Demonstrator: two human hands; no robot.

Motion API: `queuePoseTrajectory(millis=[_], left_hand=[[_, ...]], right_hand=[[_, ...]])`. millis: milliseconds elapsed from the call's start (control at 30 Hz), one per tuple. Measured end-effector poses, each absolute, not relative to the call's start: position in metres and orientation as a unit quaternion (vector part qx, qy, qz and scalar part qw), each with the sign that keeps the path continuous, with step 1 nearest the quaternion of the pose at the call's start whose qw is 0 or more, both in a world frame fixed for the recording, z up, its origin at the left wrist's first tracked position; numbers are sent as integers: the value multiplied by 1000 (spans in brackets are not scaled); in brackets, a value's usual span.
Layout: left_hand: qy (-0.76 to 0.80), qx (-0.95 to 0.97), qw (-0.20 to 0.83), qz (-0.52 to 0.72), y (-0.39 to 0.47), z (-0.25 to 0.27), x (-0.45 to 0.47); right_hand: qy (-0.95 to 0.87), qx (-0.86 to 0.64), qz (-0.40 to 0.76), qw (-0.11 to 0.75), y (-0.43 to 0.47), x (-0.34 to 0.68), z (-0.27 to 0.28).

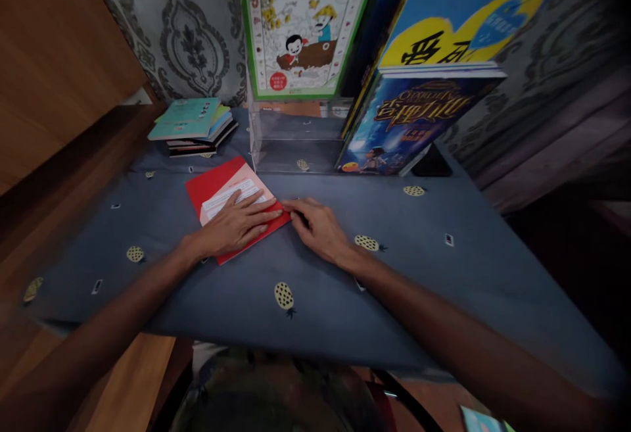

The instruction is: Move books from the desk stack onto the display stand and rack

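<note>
A red booklet (210, 184) with a pale pink panel and a white printed block lies at an angle on the cloth-covered table. My left hand (241, 223) rests flat across it, fingers stretched out and slightly apart, hiding part of the print. At the booklet's right corner is my right hand (318, 227), its fingers curled and pinched on the red edge. The fingertips of both hands come close together there, and the corner itself is partly hidden.
A small stack of books (190, 123) sits at the back left. Behind the booklet, a clear acrylic stand (296, 149) holds a green-bordered picture book (300, 37). Upright books, including a dark blue one (409, 123), stand at the back right. A black flat object (432, 161) lies beside them.
</note>
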State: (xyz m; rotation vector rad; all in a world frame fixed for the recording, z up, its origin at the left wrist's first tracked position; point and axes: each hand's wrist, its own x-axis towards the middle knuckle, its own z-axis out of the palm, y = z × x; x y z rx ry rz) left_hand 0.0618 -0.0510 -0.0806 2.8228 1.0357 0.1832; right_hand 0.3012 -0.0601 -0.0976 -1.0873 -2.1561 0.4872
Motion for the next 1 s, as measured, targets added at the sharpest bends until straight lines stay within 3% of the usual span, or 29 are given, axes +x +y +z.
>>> queuePoseTrajectory(millis=[300,600,800,1000], left_hand=[[298,939,87,146,-63,-82,58],[322,934,89,125,-123,-74,2],[391,914,48,97,-140,-79,-1],[356,927,63,101,-171,-73,-6]], right_hand=[[-878,-345,139,301,-64,300,-100],[-880,-345,143,294,-64,301,-100],[-901,-348,112,232,-67,299,-104],[-913,-333,88,218,-114,305,-97]])
